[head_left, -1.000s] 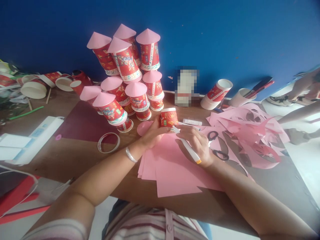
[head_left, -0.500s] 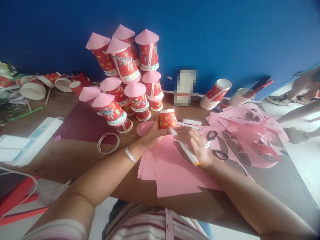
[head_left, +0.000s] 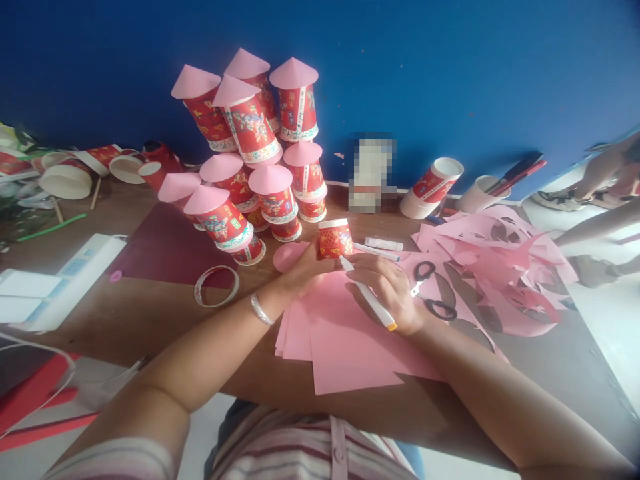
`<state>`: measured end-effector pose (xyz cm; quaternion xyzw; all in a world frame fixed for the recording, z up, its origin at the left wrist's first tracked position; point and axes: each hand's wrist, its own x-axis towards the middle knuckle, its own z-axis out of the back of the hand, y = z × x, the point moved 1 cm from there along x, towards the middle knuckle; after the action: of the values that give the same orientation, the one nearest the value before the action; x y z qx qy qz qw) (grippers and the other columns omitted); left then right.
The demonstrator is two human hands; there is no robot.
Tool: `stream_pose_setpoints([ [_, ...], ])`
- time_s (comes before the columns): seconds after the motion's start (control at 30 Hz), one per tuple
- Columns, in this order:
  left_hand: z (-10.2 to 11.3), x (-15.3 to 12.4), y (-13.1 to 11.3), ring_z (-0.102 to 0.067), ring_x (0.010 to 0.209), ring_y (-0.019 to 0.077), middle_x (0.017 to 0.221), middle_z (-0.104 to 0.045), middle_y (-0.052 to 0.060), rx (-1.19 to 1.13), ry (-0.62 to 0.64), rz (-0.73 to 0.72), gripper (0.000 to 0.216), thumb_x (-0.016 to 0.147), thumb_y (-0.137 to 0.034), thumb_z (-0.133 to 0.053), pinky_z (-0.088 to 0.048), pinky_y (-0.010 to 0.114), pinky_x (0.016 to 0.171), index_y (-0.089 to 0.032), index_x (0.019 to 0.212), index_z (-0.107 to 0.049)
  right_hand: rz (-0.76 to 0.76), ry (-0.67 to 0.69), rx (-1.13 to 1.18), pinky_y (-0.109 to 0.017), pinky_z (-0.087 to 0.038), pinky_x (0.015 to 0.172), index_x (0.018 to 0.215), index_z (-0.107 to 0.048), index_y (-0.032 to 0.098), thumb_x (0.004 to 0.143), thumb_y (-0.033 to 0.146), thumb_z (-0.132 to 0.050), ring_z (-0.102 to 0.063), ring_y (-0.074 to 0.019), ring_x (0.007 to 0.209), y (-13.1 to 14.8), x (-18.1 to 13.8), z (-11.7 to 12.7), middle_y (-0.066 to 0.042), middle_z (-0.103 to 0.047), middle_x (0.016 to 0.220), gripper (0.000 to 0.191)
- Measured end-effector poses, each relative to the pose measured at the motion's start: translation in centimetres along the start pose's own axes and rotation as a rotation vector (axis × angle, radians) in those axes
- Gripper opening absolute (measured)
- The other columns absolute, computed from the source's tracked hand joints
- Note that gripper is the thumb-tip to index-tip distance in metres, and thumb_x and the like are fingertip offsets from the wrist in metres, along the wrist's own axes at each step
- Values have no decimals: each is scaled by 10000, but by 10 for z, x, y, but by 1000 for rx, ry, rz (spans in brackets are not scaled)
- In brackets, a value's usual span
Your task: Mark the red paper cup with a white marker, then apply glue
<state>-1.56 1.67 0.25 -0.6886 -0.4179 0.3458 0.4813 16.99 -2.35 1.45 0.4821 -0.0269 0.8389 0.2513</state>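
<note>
My left hand (head_left: 303, 272) grips a small red printed paper cup (head_left: 335, 238), standing upside down on a stack of pink paper sheets (head_left: 345, 340). My right hand (head_left: 390, 290) is closed round a white marker with an orange end (head_left: 370, 301); its tip touches the paper at the cup's base. A pink paper circle (head_left: 286, 255) lies just left of my left hand. Scissors (head_left: 430, 290) rest beside my right hand.
A pile of red cups with pink cone tops (head_left: 250, 153) stands behind. A tape ring (head_left: 217, 285) lies to the left, pink paper scraps (head_left: 505, 267) to the right. More cups (head_left: 433, 188) lie by the blue wall. A white device (head_left: 65, 280) sits far left. Another person's limbs (head_left: 605, 173) show at right.
The marker tip has crept slightly left along the cup's base, and the cup has shifted a little. Both arms otherwise stay where they were.
</note>
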Motion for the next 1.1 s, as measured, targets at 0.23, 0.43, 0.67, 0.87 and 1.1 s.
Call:
stream_pose_setpoints([
  [0.23, 3, 4, 9, -632, 991, 184, 1002, -670, 11, -94, 3, -35, 340, 790, -294, -823, -516, 381, 978, -219, 1051, -618, 8, -20, -31, -342, -625, 708, 1183, -621, 189, 948, 107, -672, -723, -210, 844, 0, 1, 1, -58, -710, 913, 254],
  [0.43, 3, 6, 7, -648, 1079, 223, 1057, -704, 44, -142, 53, -41, 362, 795, -289, -834, -492, 381, 999, -186, 1107, -683, -16, -22, -44, -289, -569, 613, 1103, -621, 199, 946, 87, -658, -669, -157, 696, 1, 0, 0, -21, -692, 848, 196],
  [0.67, 7, 8, 15, -645, 979, 189, 1011, -698, 32, -173, 77, -74, 298, 792, -237, -828, -496, 354, 939, -181, 1043, -677, -4, -44, -73, -346, -626, 708, 1143, -621, 206, 954, 109, -659, -735, -205, 841, 0, 2, 2, -44, -710, 894, 216],
  [0.87, 4, 5, 7, -634, 938, 167, 958, -697, 6, -163, 118, -48, 287, 797, -237, -843, -500, 339, 914, -199, 1027, -675, -4, -22, -58, -381, -658, 768, 1192, -611, 211, 970, 127, -642, -764, -231, 948, -1, 1, 2, -70, -740, 969, 240],
  [1.1, 3, 5, 7, -629, 916, 158, 958, -684, -11, -194, 72, -61, 256, 836, -243, -783, -500, 338, 891, -231, 1056, -653, 22, -15, -67, -351, -664, 734, 1180, -611, 194, 977, 130, -648, -757, -211, 908, 0, 1, 1, -73, -730, 964, 216],
])
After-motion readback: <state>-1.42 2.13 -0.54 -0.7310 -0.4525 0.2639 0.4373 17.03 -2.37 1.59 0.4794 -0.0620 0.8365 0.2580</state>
